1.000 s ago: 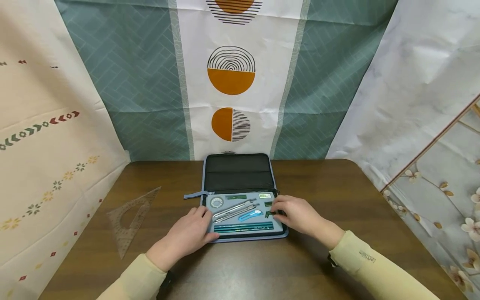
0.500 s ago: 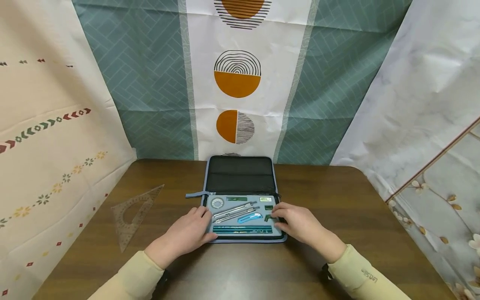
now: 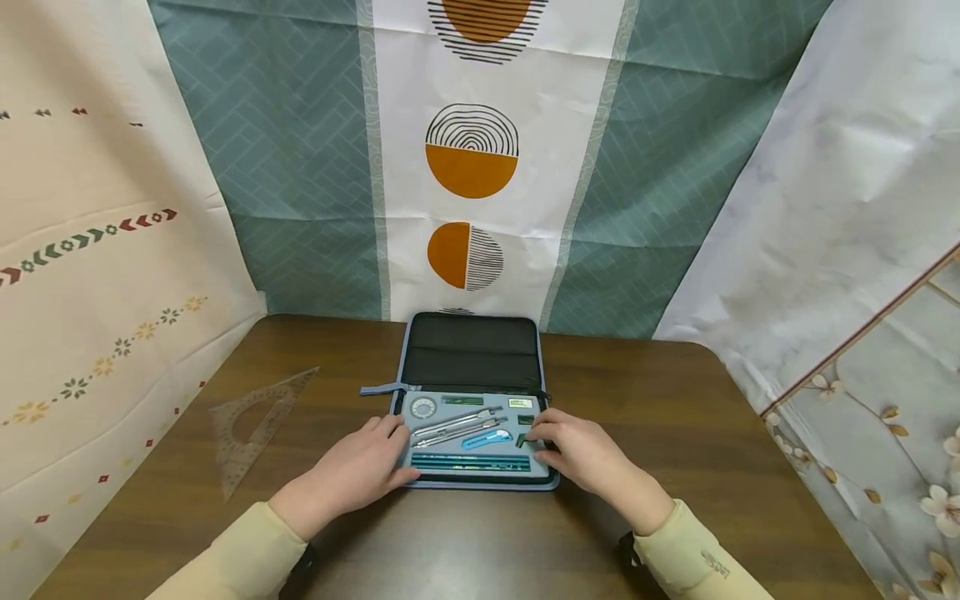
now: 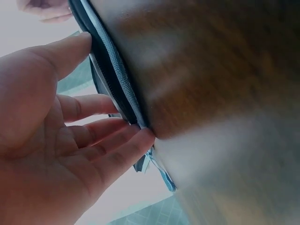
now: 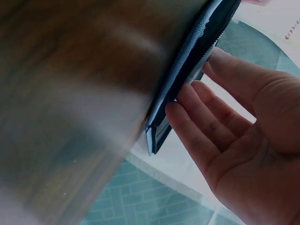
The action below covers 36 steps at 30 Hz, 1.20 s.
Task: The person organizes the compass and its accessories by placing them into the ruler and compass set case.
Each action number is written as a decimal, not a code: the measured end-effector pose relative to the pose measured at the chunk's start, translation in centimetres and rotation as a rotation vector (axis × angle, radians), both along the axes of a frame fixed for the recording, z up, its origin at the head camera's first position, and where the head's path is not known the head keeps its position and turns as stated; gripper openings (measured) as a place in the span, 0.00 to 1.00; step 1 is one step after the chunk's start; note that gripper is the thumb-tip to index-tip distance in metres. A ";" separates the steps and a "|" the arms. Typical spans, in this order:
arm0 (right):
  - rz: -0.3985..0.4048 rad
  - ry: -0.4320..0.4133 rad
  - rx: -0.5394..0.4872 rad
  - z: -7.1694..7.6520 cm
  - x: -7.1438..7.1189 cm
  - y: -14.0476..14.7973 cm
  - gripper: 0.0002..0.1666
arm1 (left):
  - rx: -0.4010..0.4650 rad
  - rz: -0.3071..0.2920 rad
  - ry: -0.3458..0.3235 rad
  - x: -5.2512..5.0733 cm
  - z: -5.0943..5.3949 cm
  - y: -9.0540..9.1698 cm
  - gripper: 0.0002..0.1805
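An open zippered case [image 3: 472, 350] lies on the table with its black-lined lid tipped back. In its grey tray [image 3: 450, 447] sit two silver compasses [image 3: 455, 423], a light blue utility knife [image 3: 487, 439] and a row of dark green pencils [image 3: 470, 462]. My left hand [image 3: 347, 468] rests on the case's left edge, fingers loosely bent, thumb near the front corner. My right hand [image 3: 588, 454] touches the tray's right side with its fingertips, beside a small green piece [image 3: 521, 439] that they partly cover. Neither wrist view shows anything gripped in a palm.
A clear set square [image 3: 251, 425] lies on the brown table [image 3: 630, 400] to the left. Inside the tray are also a white ring-shaped item [image 3: 423, 407] and a small white-green block [image 3: 520, 403]. A blue zipper strap [image 3: 382, 388] sticks out left. Patterned curtains [image 3: 315, 167] stand behind.
The head view has shifted slightly. My right fingertips sit a little nearer the front along the tray's right side. My left hand stays at the left edge.
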State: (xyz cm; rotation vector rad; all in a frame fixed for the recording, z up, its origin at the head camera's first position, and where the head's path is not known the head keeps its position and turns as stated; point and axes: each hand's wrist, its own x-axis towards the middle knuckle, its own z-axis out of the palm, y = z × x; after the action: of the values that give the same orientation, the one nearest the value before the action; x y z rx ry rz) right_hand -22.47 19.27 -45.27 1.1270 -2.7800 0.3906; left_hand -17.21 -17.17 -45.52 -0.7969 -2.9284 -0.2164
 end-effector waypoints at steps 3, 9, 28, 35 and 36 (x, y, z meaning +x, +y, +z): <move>0.017 0.012 -0.010 -0.1 0.0 0.1 0.16 | -0.007 0.009 -0.012 -0.1 0.0 0.1 0.33; 0.020 0.040 -0.001 0.1 -0.1 0.0 0.16 | -0.020 0.004 0.003 -0.3 0.1 0.1 0.33; 0.016 0.044 -0.017 0.1 0.0 0.0 0.10 | 0.010 0.038 0.057 0.1 0.6 -3.1 0.32; 0.012 0.041 -0.027 0.1 0.0 0.0 0.10 | 0.017 0.092 0.092 0.2 0.9 -5.1 0.32; 0.011 0.039 -0.026 0.1 0.0 0.0 0.10 | 0.015 0.107 0.088 0.2 0.9 -5.4 0.32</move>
State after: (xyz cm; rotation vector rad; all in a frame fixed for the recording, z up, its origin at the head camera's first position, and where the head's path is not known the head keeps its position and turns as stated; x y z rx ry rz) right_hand -22.47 19.24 -45.21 1.1319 -2.7285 0.4003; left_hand -17.00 -22.55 -44.61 -0.6290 -2.8723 -0.1891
